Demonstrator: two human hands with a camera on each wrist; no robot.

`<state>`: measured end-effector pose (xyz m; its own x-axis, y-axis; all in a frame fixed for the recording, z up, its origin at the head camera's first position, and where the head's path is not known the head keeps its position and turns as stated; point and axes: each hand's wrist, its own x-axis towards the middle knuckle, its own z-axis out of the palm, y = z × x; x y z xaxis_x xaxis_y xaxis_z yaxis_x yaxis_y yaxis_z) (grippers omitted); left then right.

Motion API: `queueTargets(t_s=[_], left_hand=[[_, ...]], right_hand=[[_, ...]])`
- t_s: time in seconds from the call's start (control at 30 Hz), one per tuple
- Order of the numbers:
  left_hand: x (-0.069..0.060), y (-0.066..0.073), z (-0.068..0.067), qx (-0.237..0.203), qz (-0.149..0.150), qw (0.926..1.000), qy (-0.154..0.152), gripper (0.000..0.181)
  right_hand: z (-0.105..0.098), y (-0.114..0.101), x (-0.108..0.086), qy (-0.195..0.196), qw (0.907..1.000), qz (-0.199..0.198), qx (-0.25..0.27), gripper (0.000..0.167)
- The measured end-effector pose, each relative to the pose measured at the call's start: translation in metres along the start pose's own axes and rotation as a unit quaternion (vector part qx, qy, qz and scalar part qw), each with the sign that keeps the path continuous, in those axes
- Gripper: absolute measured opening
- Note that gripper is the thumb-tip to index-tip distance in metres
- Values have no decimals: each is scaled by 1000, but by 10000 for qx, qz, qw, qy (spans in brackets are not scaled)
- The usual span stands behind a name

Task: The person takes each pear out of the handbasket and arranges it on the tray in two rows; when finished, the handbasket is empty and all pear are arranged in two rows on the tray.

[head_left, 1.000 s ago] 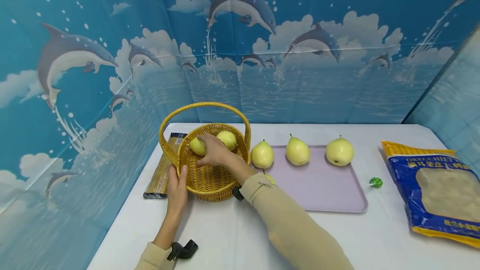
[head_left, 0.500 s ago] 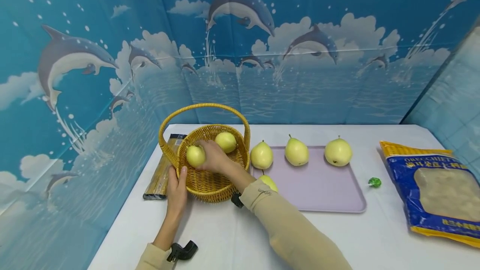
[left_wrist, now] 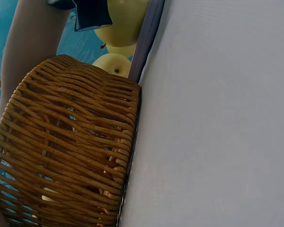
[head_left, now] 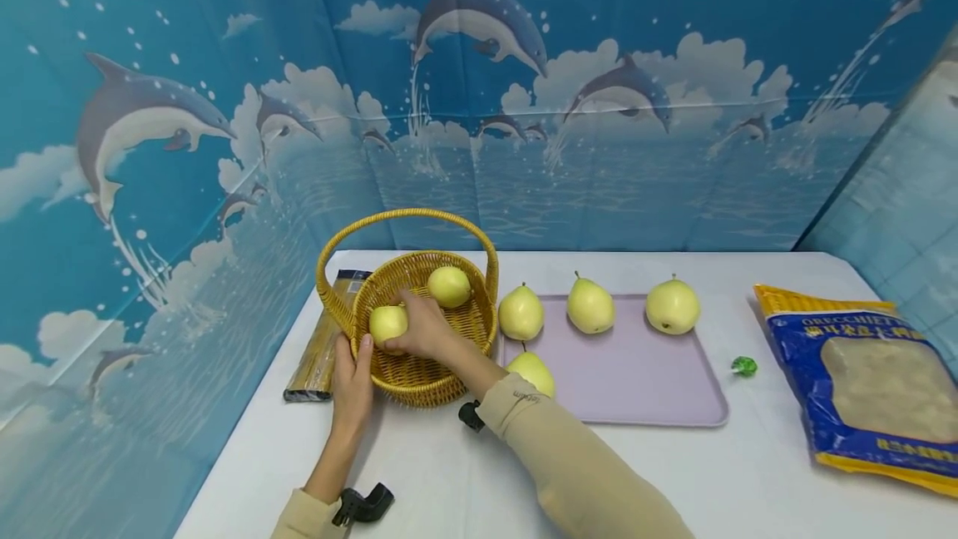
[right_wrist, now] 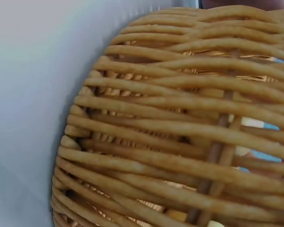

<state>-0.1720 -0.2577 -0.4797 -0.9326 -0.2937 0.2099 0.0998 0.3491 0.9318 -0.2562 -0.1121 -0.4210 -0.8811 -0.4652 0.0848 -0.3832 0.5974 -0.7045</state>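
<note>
A yellow wicker basket (head_left: 419, 389) with a tall arched handle stands at the left of the table. My right hand (head_left: 422, 327) reaches inside it and grips a pale yellow-green pear (head_left: 387, 326) near the basket's left wall. Another pear (head_left: 449, 286) lies at the back of the basket, apart from the fingers. Against the basket's left outer side rests my left hand (head_left: 353, 381), thumb by the rim; its other fingers are mostly hidden. Both wrist views are largely filled by the woven basket wall (left_wrist: 66, 142), and neither shows the fingers clearly.
Right of the basket lies a lilac tray (head_left: 636, 381) bearing several pears (head_left: 590, 306). A green-wrapped lollipop (head_left: 744, 367) and a blue-yellow pasta bag (head_left: 876, 389) are farther right. A long packet (head_left: 318, 356) of what looks like noodles lies left of the basket.
My right hand has moved the gripped pear from the back left of the basket toward the front left. The left hand stays against the basket.
</note>
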Motion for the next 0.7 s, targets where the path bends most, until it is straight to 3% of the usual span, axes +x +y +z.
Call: queueTargets(t_s=[0.3,0.53,0.7], left_hand=[[-3,0,3,34,-39,10000,9,53],[0,-1,0,-13,4,10000,18,57],[-2,1,0,26,55,10000,44,55]], right_hand=[[-13,-3,-19,369,9993,-9,-107,71],[-31,-10,-47,948,9942,-84,498,68],[-39,-16,-71,1251,9882,100,882,75]])
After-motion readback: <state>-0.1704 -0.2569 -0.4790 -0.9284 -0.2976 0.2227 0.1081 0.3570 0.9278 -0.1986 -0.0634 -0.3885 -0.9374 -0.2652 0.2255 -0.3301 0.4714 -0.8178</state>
